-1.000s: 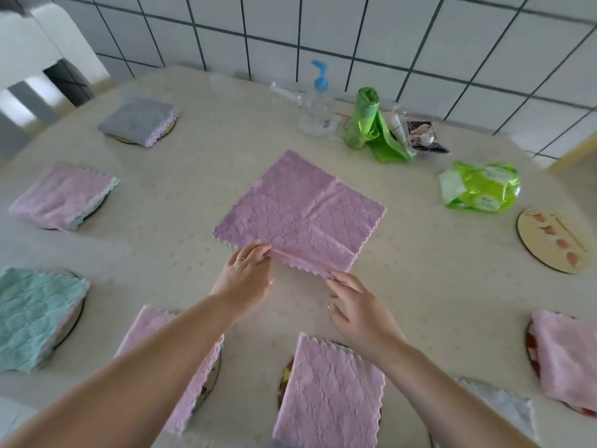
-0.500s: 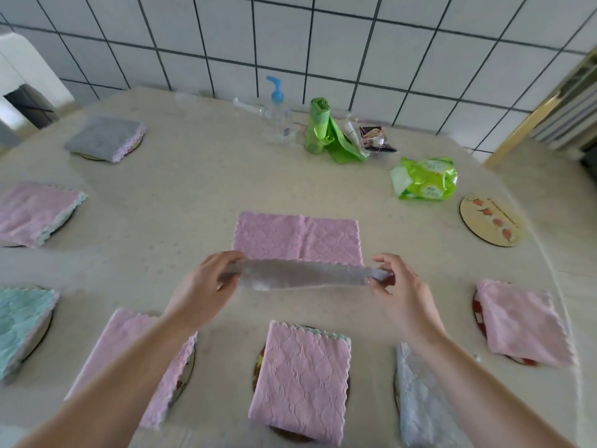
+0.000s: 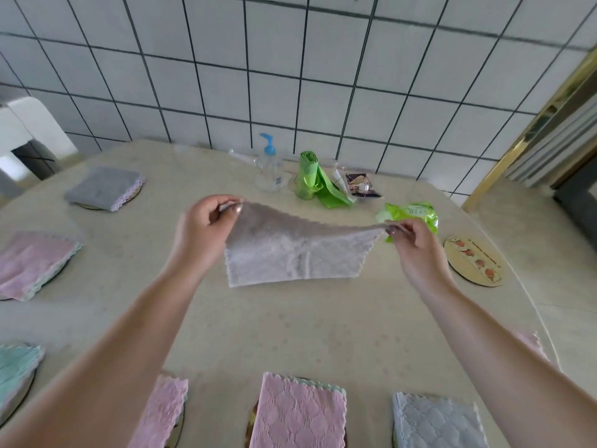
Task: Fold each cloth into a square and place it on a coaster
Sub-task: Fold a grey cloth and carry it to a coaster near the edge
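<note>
A pale pink-grey cloth hangs over the middle of the beige table, its lower edge touching the tabletop. My left hand pinches its upper left corner. My right hand pinches the upper right corner. Both corners are lifted and held apart, so the top edge sags between them. A bare round coaster with a fruit print lies to the right of my right hand.
Folded cloths lie on coasters round the table: grey far left, pink left, teal near left, two pink and a blue one near me. A pump bottle, green bag roll and green packet stand by the tiled wall.
Both hands took the cloth's near edge and carried it up and away from me; it now hangs lifted by two corners. The camera tilted up toward the wall.
</note>
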`<action>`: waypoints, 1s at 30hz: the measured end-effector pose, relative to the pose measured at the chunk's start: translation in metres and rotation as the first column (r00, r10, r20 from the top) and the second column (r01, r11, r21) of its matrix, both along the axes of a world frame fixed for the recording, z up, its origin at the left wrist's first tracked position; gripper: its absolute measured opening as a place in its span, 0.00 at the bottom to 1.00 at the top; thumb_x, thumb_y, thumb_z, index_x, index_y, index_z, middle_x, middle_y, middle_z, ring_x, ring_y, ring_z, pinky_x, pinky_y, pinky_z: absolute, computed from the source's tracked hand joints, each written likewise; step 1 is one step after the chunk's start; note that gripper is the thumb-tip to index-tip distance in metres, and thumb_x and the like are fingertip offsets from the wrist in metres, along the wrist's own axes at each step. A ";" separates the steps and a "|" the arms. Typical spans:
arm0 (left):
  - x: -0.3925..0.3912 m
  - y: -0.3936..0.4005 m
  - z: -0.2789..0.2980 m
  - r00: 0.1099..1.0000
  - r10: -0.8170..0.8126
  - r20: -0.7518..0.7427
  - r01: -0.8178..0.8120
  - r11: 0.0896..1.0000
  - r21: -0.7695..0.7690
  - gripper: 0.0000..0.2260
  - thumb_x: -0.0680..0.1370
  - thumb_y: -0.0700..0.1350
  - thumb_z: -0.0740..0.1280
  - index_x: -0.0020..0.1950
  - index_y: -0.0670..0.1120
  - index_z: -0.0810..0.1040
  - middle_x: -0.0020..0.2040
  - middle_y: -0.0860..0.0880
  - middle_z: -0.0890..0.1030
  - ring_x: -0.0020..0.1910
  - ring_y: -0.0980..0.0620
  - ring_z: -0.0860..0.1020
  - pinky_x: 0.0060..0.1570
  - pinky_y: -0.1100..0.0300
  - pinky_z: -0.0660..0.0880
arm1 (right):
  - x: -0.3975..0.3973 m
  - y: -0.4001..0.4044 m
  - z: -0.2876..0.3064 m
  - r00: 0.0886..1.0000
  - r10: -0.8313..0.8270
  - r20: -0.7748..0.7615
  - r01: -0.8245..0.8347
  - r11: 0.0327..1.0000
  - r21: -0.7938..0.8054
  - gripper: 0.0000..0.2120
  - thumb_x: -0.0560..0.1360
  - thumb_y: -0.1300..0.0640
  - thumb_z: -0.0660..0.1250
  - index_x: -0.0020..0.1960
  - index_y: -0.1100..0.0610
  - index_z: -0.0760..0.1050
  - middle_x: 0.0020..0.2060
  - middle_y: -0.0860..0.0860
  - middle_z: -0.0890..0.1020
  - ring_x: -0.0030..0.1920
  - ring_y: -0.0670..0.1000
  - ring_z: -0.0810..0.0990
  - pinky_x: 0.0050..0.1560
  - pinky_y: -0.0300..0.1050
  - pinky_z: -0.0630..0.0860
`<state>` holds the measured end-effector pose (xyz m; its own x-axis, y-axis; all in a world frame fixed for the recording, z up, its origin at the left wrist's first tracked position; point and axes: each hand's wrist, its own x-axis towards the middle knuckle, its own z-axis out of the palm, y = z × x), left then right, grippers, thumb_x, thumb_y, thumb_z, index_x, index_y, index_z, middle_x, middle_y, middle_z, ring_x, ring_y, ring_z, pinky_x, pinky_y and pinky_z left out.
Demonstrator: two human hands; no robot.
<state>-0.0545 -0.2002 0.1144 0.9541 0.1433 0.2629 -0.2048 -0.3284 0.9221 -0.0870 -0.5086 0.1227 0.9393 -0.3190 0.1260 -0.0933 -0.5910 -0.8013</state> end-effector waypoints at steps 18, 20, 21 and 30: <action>-0.091 0.000 -0.138 0.891 -0.116 -0.440 0.127 0.992 -0.006 0.18 0.76 0.36 0.66 0.38 0.60 0.80 0.37 0.64 0.81 0.37 0.65 0.77 0.38 0.70 0.70 | -0.088 -0.024 -0.112 0.934 0.053 -0.354 -0.077 0.996 -0.054 0.09 0.78 0.58 0.60 0.42 0.46 0.69 0.38 0.48 0.82 0.41 0.51 0.80 0.40 0.45 0.71; -0.094 -0.001 -0.147 0.868 -0.076 -0.490 0.091 0.996 0.008 0.15 0.76 0.37 0.66 0.38 0.58 0.78 0.36 0.60 0.81 0.36 0.63 0.76 0.37 0.70 0.69 | -0.086 -0.023 -0.121 0.919 0.057 -0.391 -0.095 0.992 -0.080 0.08 0.78 0.57 0.60 0.42 0.46 0.69 0.35 0.46 0.80 0.39 0.50 0.79 0.38 0.44 0.71; -0.092 -0.002 -0.150 0.861 -0.059 -0.505 0.075 0.997 0.010 0.14 0.76 0.37 0.66 0.40 0.58 0.77 0.36 0.58 0.81 0.37 0.61 0.76 0.36 0.70 0.69 | -0.082 -0.022 -0.123 0.914 0.060 -0.401 -0.105 0.990 -0.092 0.07 0.78 0.57 0.60 0.43 0.47 0.70 0.34 0.46 0.79 0.37 0.50 0.79 0.37 0.42 0.70; -0.026 0.000 -0.158 0.848 0.062 -0.526 -0.010 0.995 0.102 0.05 0.76 0.43 0.67 0.42 0.53 0.78 0.37 0.54 0.79 0.35 0.56 0.75 0.37 0.60 0.69 | -0.004 -0.017 -0.137 0.896 0.065 -0.439 -0.127 0.985 -0.113 0.04 0.78 0.56 0.59 0.47 0.50 0.72 0.36 0.50 0.79 0.40 0.56 0.78 0.38 0.46 0.69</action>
<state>-0.0806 -0.2003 -0.0433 0.9470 0.1807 -0.2655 0.3181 -0.4145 0.8526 -0.0908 -0.5253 -0.0144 0.9358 -0.2334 -0.2641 -0.3493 -0.7142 -0.6065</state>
